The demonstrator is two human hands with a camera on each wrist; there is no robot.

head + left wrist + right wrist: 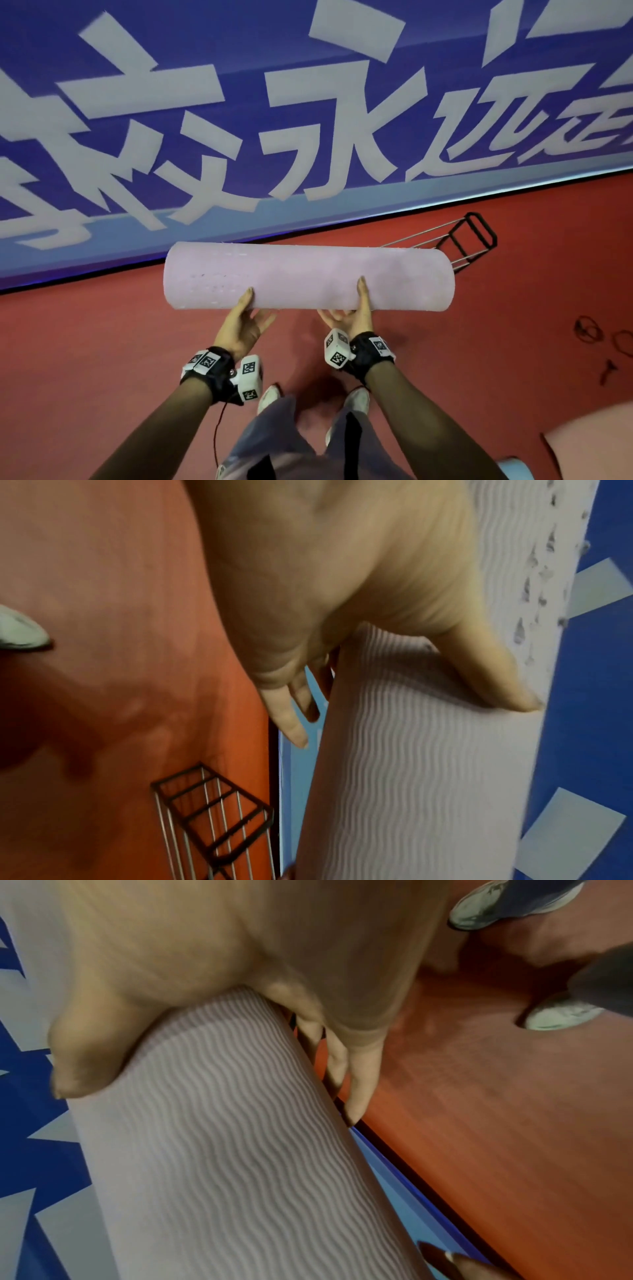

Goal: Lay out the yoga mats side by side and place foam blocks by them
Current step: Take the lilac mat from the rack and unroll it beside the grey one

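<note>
A rolled pale lilac yoga mat is held level in front of me, above the line where the red floor meets the blue area. My left hand grips it left of centre, thumb on top and fingers underneath. My right hand grips it right of centre in the same way. In the left wrist view the thumb of my left hand presses into the ribbed mat. In the right wrist view my right hand wraps round the mat. No foam block is clearly in view.
A black wire rack lies on the red floor behind the mat's right end. A blue surface with big white characters spreads beyond. Black straps lie at the right. A pink mat and a light blue object are at bottom right.
</note>
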